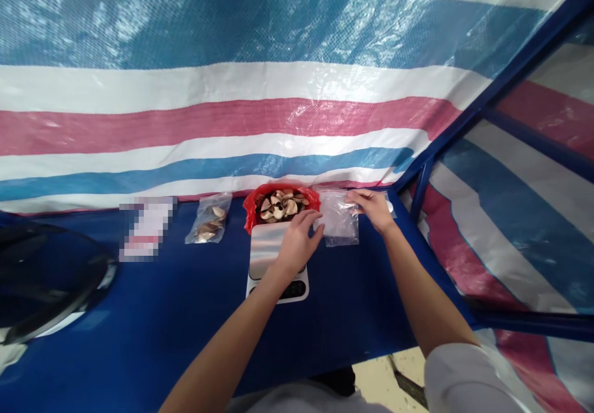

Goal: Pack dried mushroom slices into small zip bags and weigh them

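Observation:
My right hand pinches the right edge of a clear plastic zip bag lying on the blue table. Above a kitchen scale reaches my left hand; its thumb and fingers are apart, near the bag's left edge, with nothing visible between them. The scale has a shiny metal plate and a dark button panel, partly covered by my left hand and forearm. Right behind it stands an open red plastic bag filled with dried, pale and brown slices, perhaps mushroom.
Left of the red bag lies a filled clear bag with similar slices. Farther left are a blurred-out paper and a dark round object. Striped tarp rises behind the table; a blue frame bar slants at right.

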{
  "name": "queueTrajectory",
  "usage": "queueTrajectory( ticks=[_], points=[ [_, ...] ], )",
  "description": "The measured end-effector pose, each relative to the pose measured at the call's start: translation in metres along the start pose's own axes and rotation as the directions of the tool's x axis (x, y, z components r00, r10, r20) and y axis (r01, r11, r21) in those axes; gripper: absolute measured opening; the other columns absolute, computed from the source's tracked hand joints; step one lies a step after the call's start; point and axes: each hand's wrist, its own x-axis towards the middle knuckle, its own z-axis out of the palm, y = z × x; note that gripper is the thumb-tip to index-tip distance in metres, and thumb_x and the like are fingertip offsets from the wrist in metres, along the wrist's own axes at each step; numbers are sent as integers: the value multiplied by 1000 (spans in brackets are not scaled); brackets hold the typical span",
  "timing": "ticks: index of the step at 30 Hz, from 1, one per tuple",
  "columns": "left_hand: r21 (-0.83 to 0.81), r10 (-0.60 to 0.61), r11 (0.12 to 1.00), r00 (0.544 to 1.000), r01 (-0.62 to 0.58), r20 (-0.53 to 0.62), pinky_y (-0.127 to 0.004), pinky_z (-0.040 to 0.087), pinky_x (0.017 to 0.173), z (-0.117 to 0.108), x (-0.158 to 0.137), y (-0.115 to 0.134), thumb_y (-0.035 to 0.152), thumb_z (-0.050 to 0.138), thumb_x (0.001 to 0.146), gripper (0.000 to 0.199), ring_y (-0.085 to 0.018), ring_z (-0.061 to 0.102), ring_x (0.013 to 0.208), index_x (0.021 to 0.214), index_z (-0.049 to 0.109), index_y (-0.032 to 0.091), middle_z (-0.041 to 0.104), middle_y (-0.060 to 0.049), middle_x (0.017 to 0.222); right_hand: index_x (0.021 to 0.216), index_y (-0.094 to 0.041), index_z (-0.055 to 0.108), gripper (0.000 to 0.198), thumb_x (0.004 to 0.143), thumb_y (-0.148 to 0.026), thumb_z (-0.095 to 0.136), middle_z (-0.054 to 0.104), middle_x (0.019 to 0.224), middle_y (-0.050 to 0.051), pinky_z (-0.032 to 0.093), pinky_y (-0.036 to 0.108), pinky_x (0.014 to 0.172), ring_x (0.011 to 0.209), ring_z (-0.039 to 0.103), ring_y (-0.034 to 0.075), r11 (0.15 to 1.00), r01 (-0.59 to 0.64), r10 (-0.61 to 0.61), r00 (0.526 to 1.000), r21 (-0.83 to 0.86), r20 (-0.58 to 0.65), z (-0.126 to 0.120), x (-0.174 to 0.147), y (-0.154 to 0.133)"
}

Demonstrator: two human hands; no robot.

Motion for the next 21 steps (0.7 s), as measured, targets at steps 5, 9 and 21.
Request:
queueTrajectory(
  ticks=[5, 9, 21],
  points=[
    [237, 225, 930, 945, -281, 236, -43, 54, 100, 18, -3, 9, 21, 51, 98, 20, -26, 65, 112, 111, 66, 20, 69, -12, 119, 92, -16, 78, 51, 65, -59, 82, 78, 85, 8, 62, 34, 60, 81, 74, 26, 1000, 19, -19, 998, 1, -54, 2, 19, 8],
    [339, 211, 872, 896, -353, 391, -45, 50, 104, 28, 1, 17, 20, 52, 97, 21, -29, 62, 116, 114, 64, 16, 66, -15, 125, 93, -16, 77, 47, 72, -57, 76, 78, 84, 7, 62, 36, 59, 78, 74, 26, 992, 77, -83, 995, -95, -63, 10, 32, 20],
    [514, 65, 804, 903, -299, 424, -48, 42, 111, 47, -8, 3, 33, 57, 97, 34, -33, 55, 130, 126, 62, 15, 62, -18, 134, 122, -25, 74, 34, 96, -34, 55, 68, 135, 7, 58, 39, 91, 107, 72, 28, 468, 390, -589, 807, -793, 50, 15, 4, 5]
  ],
)
